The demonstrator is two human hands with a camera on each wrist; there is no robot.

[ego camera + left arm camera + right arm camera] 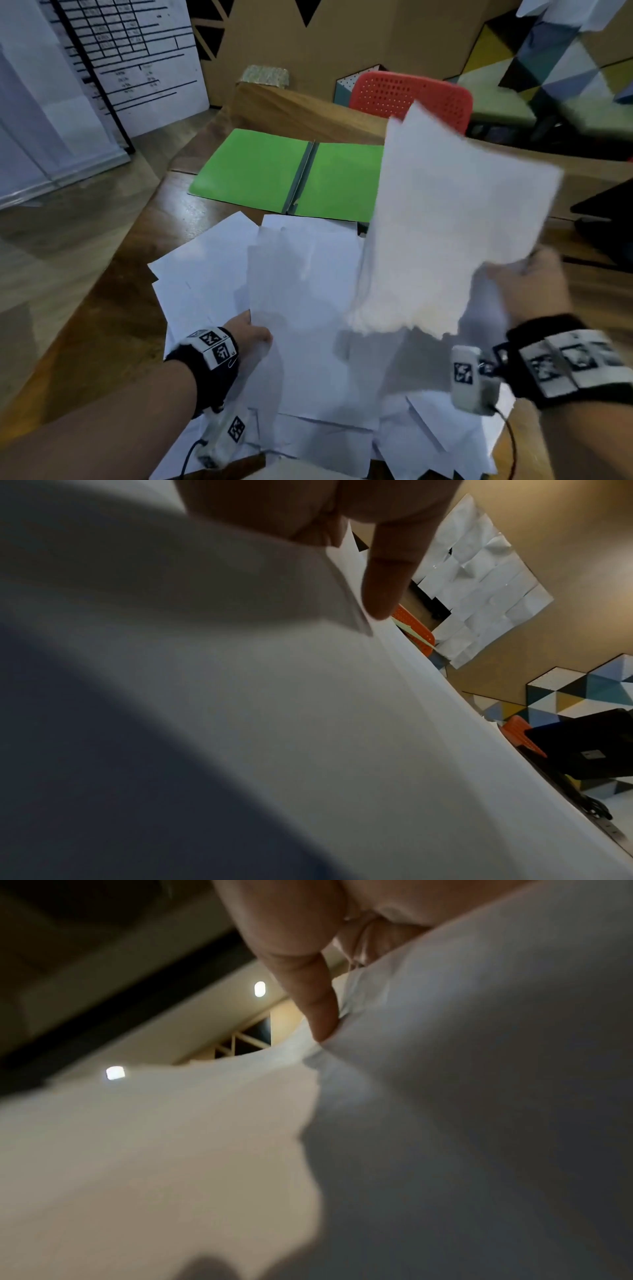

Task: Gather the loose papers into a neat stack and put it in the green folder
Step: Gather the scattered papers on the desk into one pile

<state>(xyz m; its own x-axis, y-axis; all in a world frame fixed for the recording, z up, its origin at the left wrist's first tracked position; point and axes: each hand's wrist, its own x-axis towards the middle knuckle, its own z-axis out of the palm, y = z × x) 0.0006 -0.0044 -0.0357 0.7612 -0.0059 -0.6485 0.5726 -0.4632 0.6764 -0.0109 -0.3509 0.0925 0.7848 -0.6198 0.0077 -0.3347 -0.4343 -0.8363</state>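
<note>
The green folder lies open and flat on the wooden table, beyond the papers. Loose white papers are spread overlapping in front of it. My left hand grips the left edge of a sheet on top of the pile; in the left wrist view a finger lies along that sheet. My right hand holds several sheets raised and tilted above the table, covering the folder's right part. A right fingertip presses into the held sheets.
A red perforated chair stands behind the table's far edge. A small patterned box sits at the far corner. A dark object lies at the right edge. A board with a printed table leans at the left.
</note>
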